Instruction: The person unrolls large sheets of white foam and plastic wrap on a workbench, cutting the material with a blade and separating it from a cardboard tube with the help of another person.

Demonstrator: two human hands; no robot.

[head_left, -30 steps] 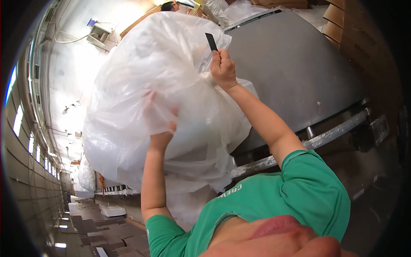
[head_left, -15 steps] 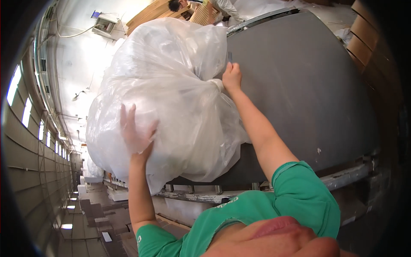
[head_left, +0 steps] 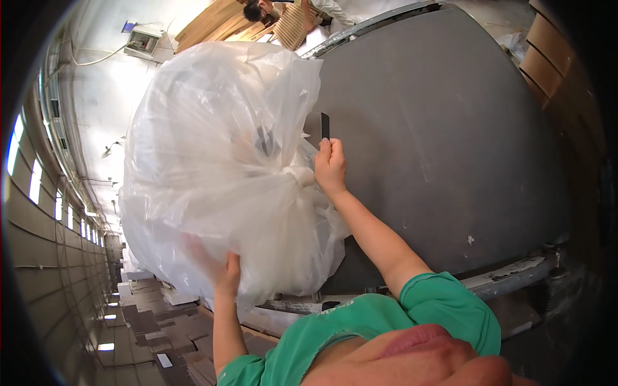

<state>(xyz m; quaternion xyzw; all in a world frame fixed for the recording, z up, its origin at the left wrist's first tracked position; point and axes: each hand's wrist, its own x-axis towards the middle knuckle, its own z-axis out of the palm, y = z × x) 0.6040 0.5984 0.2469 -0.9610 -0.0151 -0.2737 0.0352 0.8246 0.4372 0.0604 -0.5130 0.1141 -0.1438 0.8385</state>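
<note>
A large, bulging bag of translucent white plastic [head_left: 206, 148] rests on the left part of a grey tabletop [head_left: 438, 128]. Its gathered neck forms a knot [head_left: 299, 175] on the side toward my right hand. My right hand [head_left: 330, 168], closed beside that knot, grips a narrow, flat black tool [head_left: 325, 125] that sticks up from the fist; its exact kind is unclear. Against the near left side of the bag lies my left hand [head_left: 222, 267], its fingers spread and partly veiled by the plastic. The bag's contents cannot be made out.
Beyond the table another person [head_left: 309, 16] bends over a ribbed tan piece [head_left: 291, 29]. Stacked brown boards [head_left: 537, 71] stand at the far right. A worn metal rail [head_left: 505, 275] runs along the table's near edge. Flat cardboard [head_left: 187, 338] covers the floor at lower left.
The bag has shifted toward me and slightly left, its knot now facing my right hand. Both my hands have moved nearer; the black tool shows more fully.
</note>
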